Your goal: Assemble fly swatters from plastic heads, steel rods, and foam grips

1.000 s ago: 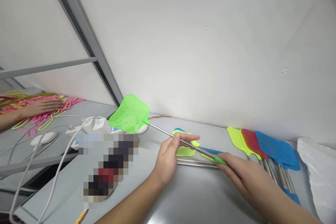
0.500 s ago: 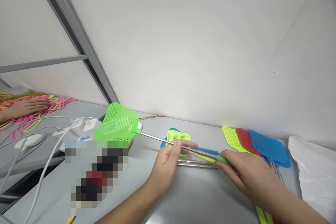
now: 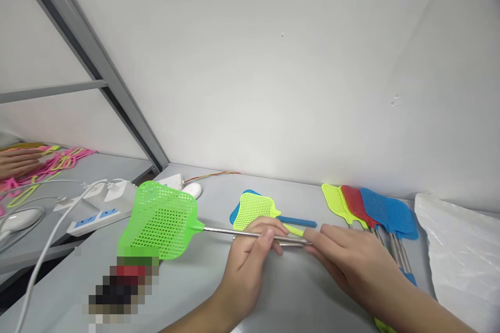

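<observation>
A bright green fly swatter (image 3: 166,221) with a thin metal rod is held across the table, its mesh head to the left. My left hand (image 3: 248,263) is closed around the middle of the rod, thumb on top. Farther along, my right hand (image 3: 351,257) closes on the rod's right end and hides the green handle. Behind my hands lie a yellow-green fly swatter (image 3: 255,208) and a blue fly swatter (image 3: 299,222), partly overlapping. Loose metal rods (image 3: 291,245) show just beneath the held one, partly covered by my fingers.
Yellow (image 3: 336,200), red (image 3: 356,203) and blue fly swatters (image 3: 385,213) lie overlapped at right, beside a white plastic bag (image 3: 457,255). At left are a power strip (image 3: 96,221), a white cable (image 3: 50,244), a metal frame (image 3: 127,119), and another person's hand (image 3: 19,162) on pink cords (image 3: 66,161).
The swatter's head has come lower and further left in view. My right hand has shifted left, and its fingers now cover the green handle that showed before. The camera view has shifted slightly.
</observation>
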`<state>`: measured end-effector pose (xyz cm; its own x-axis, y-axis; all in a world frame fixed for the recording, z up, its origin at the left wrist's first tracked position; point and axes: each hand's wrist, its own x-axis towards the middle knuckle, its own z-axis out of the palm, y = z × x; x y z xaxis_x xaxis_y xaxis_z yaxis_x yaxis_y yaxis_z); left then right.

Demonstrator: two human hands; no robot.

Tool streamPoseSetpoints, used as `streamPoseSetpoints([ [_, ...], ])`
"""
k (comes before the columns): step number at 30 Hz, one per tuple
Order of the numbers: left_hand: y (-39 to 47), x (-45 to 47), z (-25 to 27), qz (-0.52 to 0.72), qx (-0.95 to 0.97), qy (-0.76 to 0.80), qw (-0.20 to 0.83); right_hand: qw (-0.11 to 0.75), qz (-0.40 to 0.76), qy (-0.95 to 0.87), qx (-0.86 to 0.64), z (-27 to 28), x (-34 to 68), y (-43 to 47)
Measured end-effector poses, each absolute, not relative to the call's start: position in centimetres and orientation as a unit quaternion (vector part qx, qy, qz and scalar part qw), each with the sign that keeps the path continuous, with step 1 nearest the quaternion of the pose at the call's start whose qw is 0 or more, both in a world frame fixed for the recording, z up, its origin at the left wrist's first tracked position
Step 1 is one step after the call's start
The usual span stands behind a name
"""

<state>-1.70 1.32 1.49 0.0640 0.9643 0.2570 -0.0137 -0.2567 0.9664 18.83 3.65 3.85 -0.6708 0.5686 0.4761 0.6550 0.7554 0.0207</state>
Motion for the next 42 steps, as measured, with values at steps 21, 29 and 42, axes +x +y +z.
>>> streamPoseSetpoints([
  [21,0.5,-1.1,0.7,0.503,0.588,0.392,0.498,0.280,-0.100,-0.902,-0.313,4.1,18.7,3.2],
  [29,2.0,-3.2,0.6,0.616,0.518,0.397,0.441,0.278,-0.129,-0.900,-0.310,5.1,19.4,4.1],
  [42,2.5,-3.5,0.9,0.552,0.554,0.415,0.466,0.285,-0.132,-0.893,-0.322,4.7,20.1,4.6],
])
